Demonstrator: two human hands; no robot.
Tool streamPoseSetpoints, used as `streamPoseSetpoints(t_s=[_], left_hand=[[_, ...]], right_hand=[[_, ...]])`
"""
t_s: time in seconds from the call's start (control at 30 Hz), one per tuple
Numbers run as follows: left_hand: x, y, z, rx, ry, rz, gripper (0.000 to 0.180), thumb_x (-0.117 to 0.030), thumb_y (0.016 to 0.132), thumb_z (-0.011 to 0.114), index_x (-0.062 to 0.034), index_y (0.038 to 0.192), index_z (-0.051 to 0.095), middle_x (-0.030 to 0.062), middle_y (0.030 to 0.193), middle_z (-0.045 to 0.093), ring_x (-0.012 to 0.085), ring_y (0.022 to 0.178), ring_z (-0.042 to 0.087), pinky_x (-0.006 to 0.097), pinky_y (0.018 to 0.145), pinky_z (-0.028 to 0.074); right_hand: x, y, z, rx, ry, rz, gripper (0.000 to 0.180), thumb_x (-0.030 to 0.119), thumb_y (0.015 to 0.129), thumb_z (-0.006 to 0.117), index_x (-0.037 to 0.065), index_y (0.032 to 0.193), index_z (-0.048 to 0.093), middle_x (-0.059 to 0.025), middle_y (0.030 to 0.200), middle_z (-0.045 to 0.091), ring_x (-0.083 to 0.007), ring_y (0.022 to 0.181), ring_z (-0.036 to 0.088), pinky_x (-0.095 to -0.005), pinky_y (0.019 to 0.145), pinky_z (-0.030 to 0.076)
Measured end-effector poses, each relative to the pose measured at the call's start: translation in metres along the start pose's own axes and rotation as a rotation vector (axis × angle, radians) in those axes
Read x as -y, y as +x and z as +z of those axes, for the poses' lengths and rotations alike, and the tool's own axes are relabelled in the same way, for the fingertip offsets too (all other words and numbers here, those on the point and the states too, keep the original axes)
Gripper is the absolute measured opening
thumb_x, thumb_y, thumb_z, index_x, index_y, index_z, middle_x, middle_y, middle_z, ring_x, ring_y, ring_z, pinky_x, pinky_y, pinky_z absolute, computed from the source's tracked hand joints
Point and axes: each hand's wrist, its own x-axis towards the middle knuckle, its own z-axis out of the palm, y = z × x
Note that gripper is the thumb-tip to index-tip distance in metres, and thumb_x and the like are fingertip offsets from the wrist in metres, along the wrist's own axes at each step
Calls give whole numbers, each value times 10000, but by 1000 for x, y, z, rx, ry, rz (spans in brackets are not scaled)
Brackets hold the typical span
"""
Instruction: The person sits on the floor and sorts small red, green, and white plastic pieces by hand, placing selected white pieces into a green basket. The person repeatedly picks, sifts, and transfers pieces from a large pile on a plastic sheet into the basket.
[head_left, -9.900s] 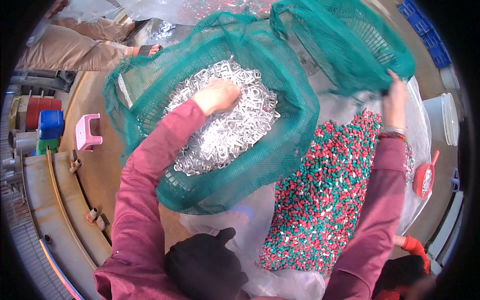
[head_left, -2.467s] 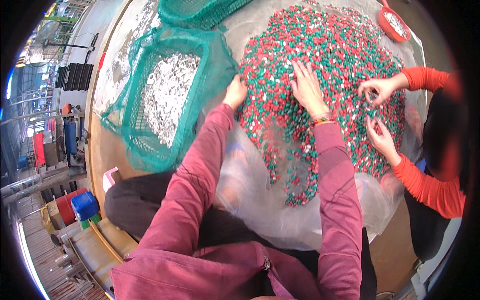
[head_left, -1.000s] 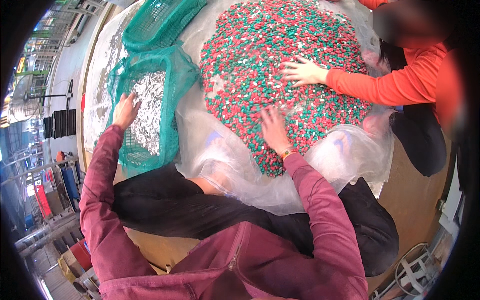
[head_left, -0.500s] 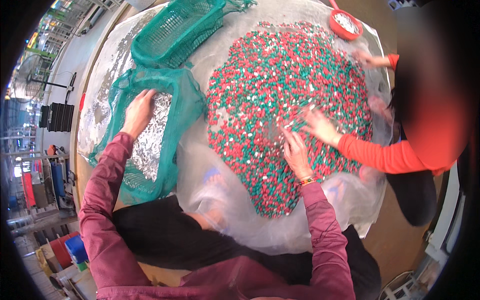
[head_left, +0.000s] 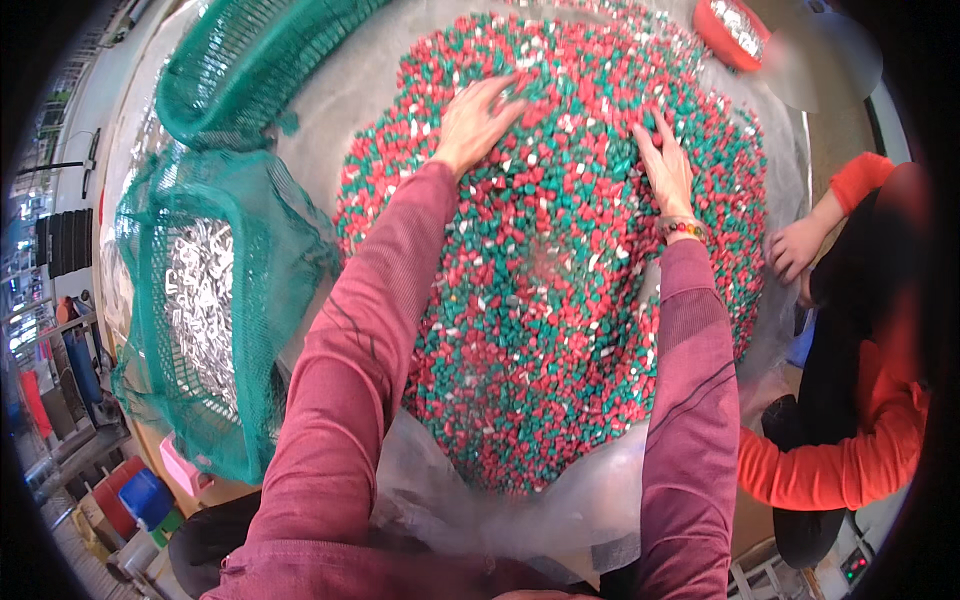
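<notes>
A wide heap of small red, green and white pieces (head_left: 540,270) covers the pale sheet in front of me. My left hand (head_left: 474,124) rests on its far left part, fingers spread. On the far right part lies my right hand (head_left: 667,172), fingers apart, with a beaded bracelet (head_left: 684,228) at the wrist. Neither hand shows anything gripped. Left of my left arm stands a green basket draped in netting (head_left: 255,300), with small silvery metal pieces (head_left: 203,310) inside.
Another green basket (head_left: 245,60) stands at the far left. A red scoop (head_left: 728,35) with silvery pieces lies at the far right. A co-worker's hand (head_left: 795,248) is at the sheet's right edge. A pink container (head_left: 180,463) sits by the netted basket.
My left hand has left the netted basket and moved right onto the heap. My right hand has reached farther out. The co-worker's hands have drawn back from the heap. The view has shifted.
</notes>
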Motion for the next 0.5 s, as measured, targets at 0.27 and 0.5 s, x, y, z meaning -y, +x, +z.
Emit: streamPoseSetpoints(t_s=[0.27, 0.5], left_hand=[[-94, -99, 7, 478, 64, 186, 632, -555, 900, 467, -214, 1422, 364, 141, 1363, 471, 282, 1313, 384, 577, 1068, 184], [-133, -239, -46, 612, 426, 307, 808, -275, 722, 648, -389, 1445, 307, 127, 1567, 60, 407, 1436, 18, 656, 1099, 68]], right_hand=[[21, -133, 22, 334, -29, 89, 420, 361, 945, 408, 86, 1254, 484, -233, 882, 637, -432, 856, 613, -512, 769, 472], [41, -293, 8, 466, -539, -396, 728, 464, 910, 450, 111, 1493, 195, -181, 1557, 52, -432, 1422, 14, -675, 1077, 49]])
